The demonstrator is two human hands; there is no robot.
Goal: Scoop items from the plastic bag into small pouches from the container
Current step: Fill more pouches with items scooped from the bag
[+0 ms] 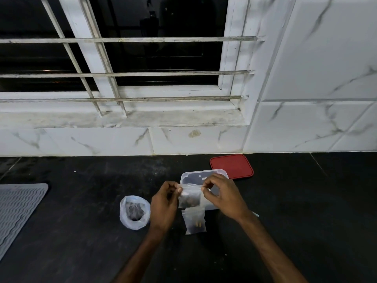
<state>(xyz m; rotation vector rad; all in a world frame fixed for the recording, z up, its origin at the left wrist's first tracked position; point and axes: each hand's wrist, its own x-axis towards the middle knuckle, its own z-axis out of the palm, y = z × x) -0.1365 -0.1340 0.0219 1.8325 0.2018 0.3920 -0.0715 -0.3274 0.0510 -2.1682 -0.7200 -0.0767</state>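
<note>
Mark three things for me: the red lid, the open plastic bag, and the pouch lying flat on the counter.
red lid (231,166), head view, centre of its top face.
plastic bag (133,210), head view, dark contents seen through its open mouth.
pouch on the counter (194,221), head view, middle of its clear front.

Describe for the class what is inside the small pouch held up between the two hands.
The small pouch holds a dark clump filling its lower half; what the items are is unclear. Fingers of the left hand and right hand cover its top corners.
</note>
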